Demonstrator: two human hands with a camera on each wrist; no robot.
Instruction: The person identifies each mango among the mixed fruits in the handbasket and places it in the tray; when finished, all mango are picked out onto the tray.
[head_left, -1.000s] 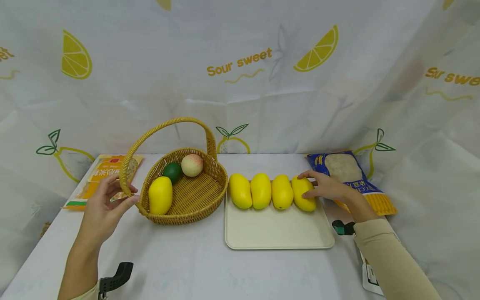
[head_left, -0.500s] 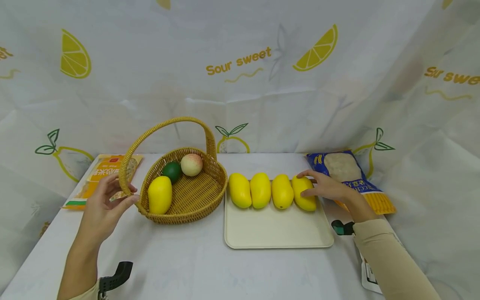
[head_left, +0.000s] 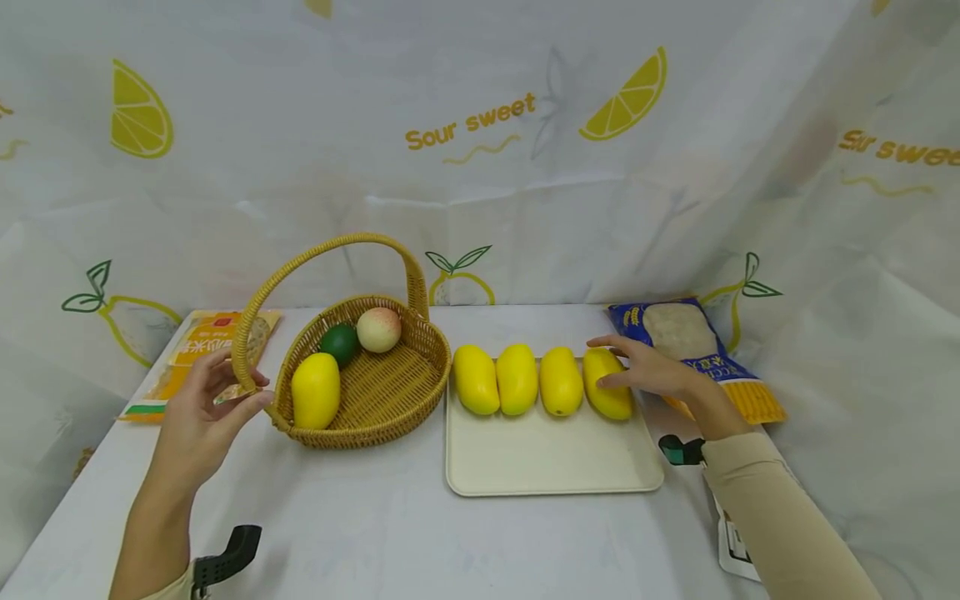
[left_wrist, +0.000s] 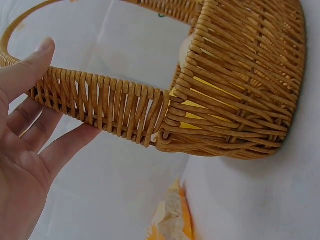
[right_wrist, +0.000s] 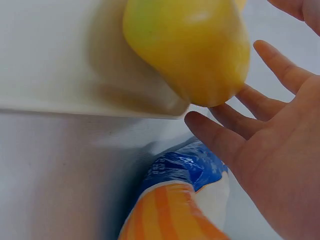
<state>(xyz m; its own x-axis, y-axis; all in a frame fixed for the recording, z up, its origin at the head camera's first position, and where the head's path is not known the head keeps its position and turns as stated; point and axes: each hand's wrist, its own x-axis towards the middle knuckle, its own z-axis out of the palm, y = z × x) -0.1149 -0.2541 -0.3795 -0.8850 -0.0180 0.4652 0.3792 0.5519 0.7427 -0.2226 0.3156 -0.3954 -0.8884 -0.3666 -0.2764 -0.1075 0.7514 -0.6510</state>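
My left hand grips the wicker basket low on the left side of its arched handle, thumb on one face and fingers on the other. Inside the basket are a yellow mango, a dark green fruit and a pinkish-cream peach. My right hand reaches over the rightmost mango on the cream tray. In the right wrist view its fingers are spread and fairly straight, fingertips right at the mango's end. More mangoes lie in a row along the tray's back edge.
A yellow food packet lies behind my left hand. On the right, a blue-and-orange bag lies behind my right hand, and a white packet is partly hidden under the sleeve. A printed white curtain hangs along the back.
The head view has shifted very slightly. Both hands keep their places at the basket handle and the rightmost mango.
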